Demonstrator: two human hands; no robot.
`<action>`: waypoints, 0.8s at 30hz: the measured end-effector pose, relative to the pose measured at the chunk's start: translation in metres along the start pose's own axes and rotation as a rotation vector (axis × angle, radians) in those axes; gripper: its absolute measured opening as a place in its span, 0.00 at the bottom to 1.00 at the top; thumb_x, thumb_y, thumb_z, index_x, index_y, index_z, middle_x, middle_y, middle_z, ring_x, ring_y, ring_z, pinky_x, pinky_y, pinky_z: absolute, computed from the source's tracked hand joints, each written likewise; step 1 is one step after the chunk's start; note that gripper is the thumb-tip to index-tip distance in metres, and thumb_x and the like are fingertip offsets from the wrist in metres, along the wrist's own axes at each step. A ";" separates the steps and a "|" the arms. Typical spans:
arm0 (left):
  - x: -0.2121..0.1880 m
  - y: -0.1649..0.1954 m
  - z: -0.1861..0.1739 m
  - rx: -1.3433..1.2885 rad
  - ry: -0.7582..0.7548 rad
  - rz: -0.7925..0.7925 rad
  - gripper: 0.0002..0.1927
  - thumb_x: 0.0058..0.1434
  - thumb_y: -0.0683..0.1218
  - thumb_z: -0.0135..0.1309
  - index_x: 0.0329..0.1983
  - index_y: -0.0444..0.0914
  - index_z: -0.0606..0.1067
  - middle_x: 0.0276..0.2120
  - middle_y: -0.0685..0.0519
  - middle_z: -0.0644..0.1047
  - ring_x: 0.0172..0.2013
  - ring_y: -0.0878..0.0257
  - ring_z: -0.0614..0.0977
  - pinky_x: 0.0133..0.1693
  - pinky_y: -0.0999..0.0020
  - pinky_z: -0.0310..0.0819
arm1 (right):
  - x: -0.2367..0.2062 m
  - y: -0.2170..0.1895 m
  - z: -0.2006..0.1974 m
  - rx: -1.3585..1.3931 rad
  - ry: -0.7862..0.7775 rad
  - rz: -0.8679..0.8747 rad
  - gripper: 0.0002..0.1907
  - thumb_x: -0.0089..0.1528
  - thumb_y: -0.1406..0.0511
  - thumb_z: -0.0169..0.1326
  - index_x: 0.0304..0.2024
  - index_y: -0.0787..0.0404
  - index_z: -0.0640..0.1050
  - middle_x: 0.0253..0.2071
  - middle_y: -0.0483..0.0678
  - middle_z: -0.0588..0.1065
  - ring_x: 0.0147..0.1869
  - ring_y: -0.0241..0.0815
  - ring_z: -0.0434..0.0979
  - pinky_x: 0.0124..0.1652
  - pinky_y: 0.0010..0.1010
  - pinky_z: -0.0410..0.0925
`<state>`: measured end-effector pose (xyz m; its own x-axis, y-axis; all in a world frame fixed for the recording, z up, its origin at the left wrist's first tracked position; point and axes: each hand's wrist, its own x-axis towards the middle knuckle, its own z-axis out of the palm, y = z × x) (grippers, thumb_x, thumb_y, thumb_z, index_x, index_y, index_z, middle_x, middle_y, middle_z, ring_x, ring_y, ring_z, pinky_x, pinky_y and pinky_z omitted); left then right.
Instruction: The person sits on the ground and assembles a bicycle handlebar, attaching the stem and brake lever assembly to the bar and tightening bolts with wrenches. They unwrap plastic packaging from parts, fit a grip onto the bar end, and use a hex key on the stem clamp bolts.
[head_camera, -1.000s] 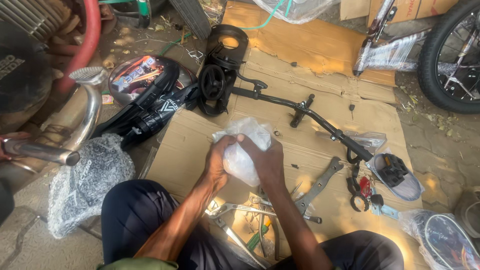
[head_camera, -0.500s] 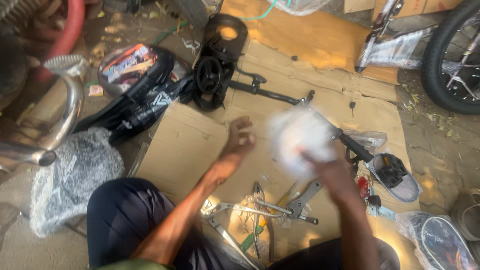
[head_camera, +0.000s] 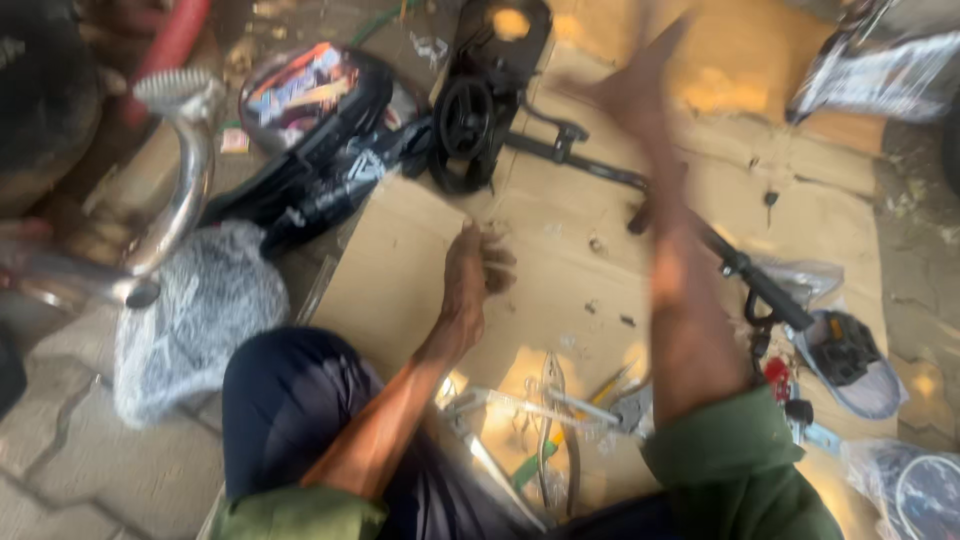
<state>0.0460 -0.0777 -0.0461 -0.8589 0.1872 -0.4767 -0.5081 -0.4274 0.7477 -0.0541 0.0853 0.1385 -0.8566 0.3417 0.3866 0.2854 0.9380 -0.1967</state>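
My left hand (head_camera: 473, 272) hovers low over the brown cardboard sheet (head_camera: 400, 290) with its fingers loosely bent and nothing in it. My right hand (head_camera: 637, 88) is flung forward and up, heavily blurred, fingers stretched out, and I see nothing held in it. It is above the black bar (head_camera: 590, 165) that runs from the black chain guard with its round disc (head_camera: 468, 125). The white plastic bag from before is not in view.
Pliers and loose metal tools (head_camera: 552, 405) lie by my knees. A black pedal in clear plastic (head_camera: 845, 350) sits at the right, a wrapped wheel (head_camera: 915, 490) lower right. A grey mesh bundle (head_camera: 190, 310), a chrome pipe (head_camera: 185, 185) and black wrapped parts (head_camera: 320, 180) lie left.
Both hands held a white plastic bag a second ago. My right hand then swung it right and forward; now the bag is gone and the arm reaches far ahead. My left hand dropped toward the cardboard.
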 end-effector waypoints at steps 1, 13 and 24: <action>0.001 0.001 -0.001 0.010 0.011 0.003 0.27 0.70 0.63 0.35 0.49 0.37 0.71 0.27 0.52 0.76 0.23 0.64 0.75 0.30 0.67 0.72 | -0.021 -0.022 0.025 -0.008 -0.172 -0.028 0.57 0.55 0.45 0.69 0.76 0.51 0.51 0.72 0.65 0.45 0.68 0.64 0.63 0.57 0.55 0.65; 0.013 0.000 -0.017 -0.088 0.206 0.163 0.22 0.69 0.61 0.37 0.49 0.40 0.67 0.31 0.50 0.76 0.24 0.62 0.75 0.28 0.68 0.69 | -0.293 0.055 0.017 0.581 -0.411 0.061 0.27 0.62 0.59 0.59 0.63 0.54 0.72 0.58 0.50 0.72 0.62 0.52 0.75 0.52 0.42 0.73; 0.034 -0.017 -0.043 0.007 0.118 0.009 0.24 0.73 0.62 0.34 0.46 0.38 0.70 0.25 0.51 0.78 0.20 0.63 0.76 0.23 0.69 0.70 | -0.412 0.069 0.034 0.351 -0.649 0.136 0.70 0.43 0.41 0.69 0.75 0.59 0.46 0.71 0.74 0.48 0.75 0.76 0.47 0.65 0.62 0.50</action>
<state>0.0284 -0.1021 -0.0950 -0.8503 0.0773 -0.5206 -0.5009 -0.4224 0.7554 0.3037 0.0077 -0.0650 -0.9361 0.2484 -0.2490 0.3458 0.7793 -0.5226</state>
